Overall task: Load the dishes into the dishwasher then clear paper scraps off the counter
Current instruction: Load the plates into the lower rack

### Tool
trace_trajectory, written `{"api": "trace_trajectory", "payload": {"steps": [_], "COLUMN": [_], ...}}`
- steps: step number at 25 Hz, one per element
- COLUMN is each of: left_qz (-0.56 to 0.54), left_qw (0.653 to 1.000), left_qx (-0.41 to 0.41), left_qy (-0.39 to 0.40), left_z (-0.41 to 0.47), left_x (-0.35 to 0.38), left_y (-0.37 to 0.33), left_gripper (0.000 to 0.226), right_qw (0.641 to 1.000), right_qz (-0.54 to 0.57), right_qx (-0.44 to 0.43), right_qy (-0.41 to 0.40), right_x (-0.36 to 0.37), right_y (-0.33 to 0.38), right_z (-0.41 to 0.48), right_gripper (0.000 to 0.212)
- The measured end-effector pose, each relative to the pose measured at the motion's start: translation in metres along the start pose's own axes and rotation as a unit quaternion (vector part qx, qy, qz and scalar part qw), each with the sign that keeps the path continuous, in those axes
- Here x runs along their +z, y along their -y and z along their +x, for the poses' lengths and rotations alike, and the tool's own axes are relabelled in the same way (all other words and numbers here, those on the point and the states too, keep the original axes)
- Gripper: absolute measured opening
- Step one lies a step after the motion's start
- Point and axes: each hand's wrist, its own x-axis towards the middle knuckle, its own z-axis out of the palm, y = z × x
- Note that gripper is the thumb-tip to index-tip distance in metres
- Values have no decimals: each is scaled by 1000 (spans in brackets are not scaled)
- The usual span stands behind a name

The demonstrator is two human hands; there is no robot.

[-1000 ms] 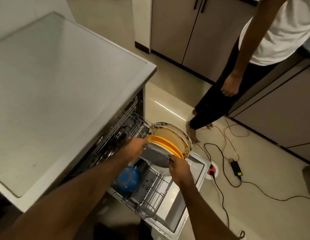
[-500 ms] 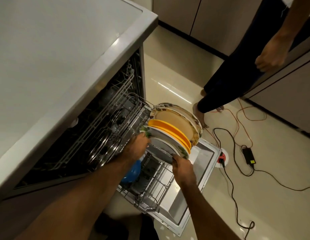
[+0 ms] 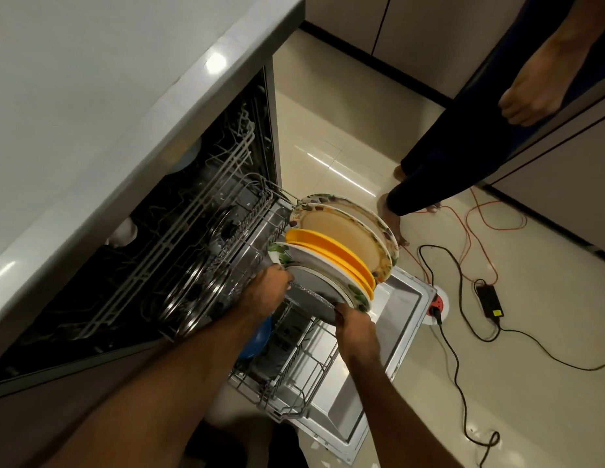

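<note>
Left hand (image 3: 266,292), right hand (image 3: 354,327), grey plate (image 3: 313,293) between

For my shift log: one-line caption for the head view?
Left hand and right hand hold a grey plate at the rack beside orange plates and floral plates.

1. You held the grey plate (image 3: 309,293) on edge over the lower rack (image 3: 294,376), with your left grip (image 3: 267,292) and right grip (image 3: 355,327) on its rim.
2. Behind it stood a leaf-rimmed white plate (image 3: 328,270), yellow plates (image 3: 331,251) and two large floral plates (image 3: 348,236), all upright and close-packed.
3. A blue bowl (image 3: 259,336) lay in the rack under your left arm.
4. The dishwasher door (image 3: 401,312) lay open.
</note>
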Motion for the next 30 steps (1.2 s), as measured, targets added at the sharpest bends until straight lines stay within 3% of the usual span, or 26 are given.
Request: {"api": "trace_trajectory", "payload": {"steps": [4, 7, 13, 20, 26, 30], "left_qz": [1, -14, -38, -27, -1, -13], "left_qw": [1000, 999, 997, 998, 1000, 1000], "left_qx": [4, -1, 1, 11, 11, -12], "left_qy": [17, 33, 62, 61, 14, 11], "left_z": [5, -2, -16, -49, -81, -103], "left_x": [16, 18, 13, -4, -26, -28], "left_y": [-2, -6, -13, -15, -15, -6], "left_gripper": [26, 33, 38, 62, 75, 77], "right_qw": [999, 998, 995, 996, 993, 988], "right_qz": [42, 66, 96, 76, 45, -14], "right_qx": [13, 11, 8, -43, -106, -155], "right_qy": [10, 19, 27, 14, -23, -4], "right_x": [4, 8, 3, -7, -19, -17], "right_y": [-4, -4, 2, 15, 44, 64], "right_z": [3, 1, -11, -30, -44, -46], "right_gripper": [38, 49, 43, 35, 54, 65]}}
